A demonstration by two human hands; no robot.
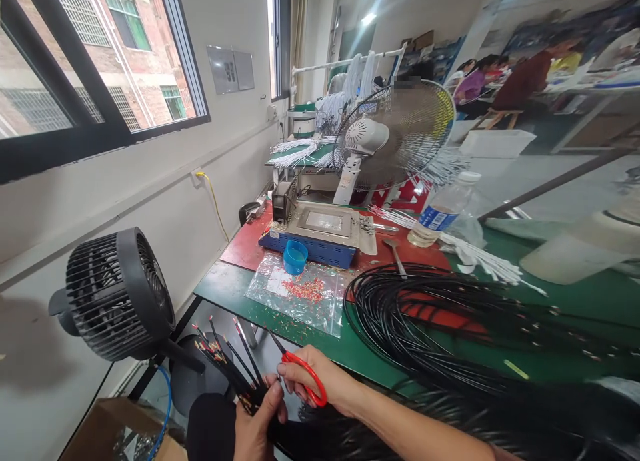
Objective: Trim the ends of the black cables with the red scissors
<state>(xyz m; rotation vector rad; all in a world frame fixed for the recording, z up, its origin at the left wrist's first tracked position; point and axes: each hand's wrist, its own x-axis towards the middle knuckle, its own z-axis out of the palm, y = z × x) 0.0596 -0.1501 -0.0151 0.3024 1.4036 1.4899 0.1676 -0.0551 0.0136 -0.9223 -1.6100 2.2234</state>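
My left hand (255,424) grips a bunch of black cables (227,358) whose stripped ends fan out up and to the left, showing red and pale wire tips. My right hand (325,381) holds red-handled scissors (303,374), blades pointing up-left toward the cable ends. Both hands are below the front edge of a green table (225,288). A large coil of black cable (430,314) lies on the table to the right of my hands.
A clear plastic bag (300,294) strewn with red wire scraps and a blue cup (295,256) lie before a blue-based machine (325,231). A black fan (117,294) stands left, a white fan (395,138) behind. Water bottle (443,211), white wires (480,258); people sit far right.
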